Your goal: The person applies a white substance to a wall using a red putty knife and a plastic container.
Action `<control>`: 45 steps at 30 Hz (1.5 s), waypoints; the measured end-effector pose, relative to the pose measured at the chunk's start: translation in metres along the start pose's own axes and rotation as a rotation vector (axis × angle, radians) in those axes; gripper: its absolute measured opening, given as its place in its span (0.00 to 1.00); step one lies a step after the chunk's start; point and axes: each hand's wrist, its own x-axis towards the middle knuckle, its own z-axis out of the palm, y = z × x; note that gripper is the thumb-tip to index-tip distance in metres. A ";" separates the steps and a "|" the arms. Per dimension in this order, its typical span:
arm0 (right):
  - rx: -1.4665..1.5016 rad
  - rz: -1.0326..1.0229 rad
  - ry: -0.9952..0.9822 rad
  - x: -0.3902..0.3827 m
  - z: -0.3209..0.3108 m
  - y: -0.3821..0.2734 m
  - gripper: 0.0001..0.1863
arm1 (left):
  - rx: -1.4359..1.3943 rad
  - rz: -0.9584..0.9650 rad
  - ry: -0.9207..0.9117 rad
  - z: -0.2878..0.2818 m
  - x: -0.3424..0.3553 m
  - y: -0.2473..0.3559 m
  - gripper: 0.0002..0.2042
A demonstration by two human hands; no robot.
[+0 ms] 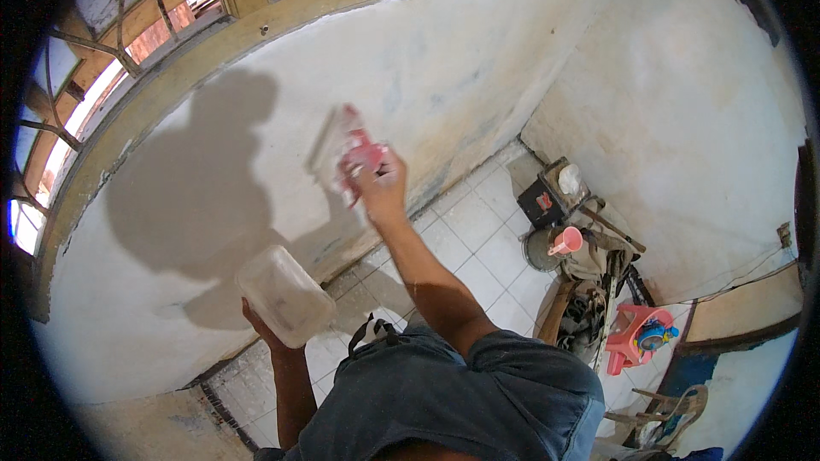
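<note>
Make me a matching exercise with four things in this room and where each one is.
Things:
1. smeared red hand tool
2. whitish rectangular plastic tub
3. pink plastic dipper
4. pinkish-red plastic stool

Places:
A. at the rim of the round grey bucket
B. under a blue object
C. in the right hand
D. in the left hand

Pairs: 1-C, 2-D, 3-A, 4-B
</note>
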 end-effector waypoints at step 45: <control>-0.817 -0.505 -0.381 0.025 -0.004 0.019 0.06 | 0.015 0.025 -0.002 0.018 0.001 -0.005 0.29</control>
